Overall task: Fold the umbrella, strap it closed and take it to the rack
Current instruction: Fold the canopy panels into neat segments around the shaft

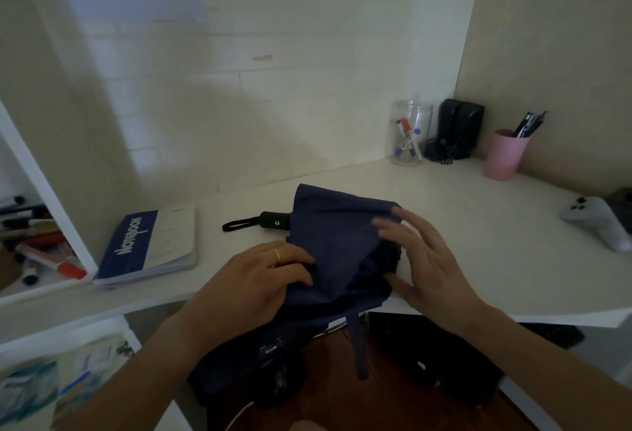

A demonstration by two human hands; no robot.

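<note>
A navy blue compact umbrella (337, 242) lies collapsed on the white desk (461, 225), its black handle (273, 220) with a wrist loop pointing left. Its loose canopy spreads over the desk's front edge, and the strap (360, 345) hangs down below that edge. My left hand (256, 276), with a yellow ring, grips a fold of the fabric on the canopy's left side. On the right side my right hand (420, 259) rests with fingers spread and straight against the fabric. No rack is in view.
A blue and white notebook (150, 242) lies left of the umbrella. At the back right stand a clear jar of markers (410, 133), black speakers (458, 126) and a pink cup of pens (504, 153). A white game controller (602, 222) lies far right. Shelves with markers (37, 249) stand on the left.
</note>
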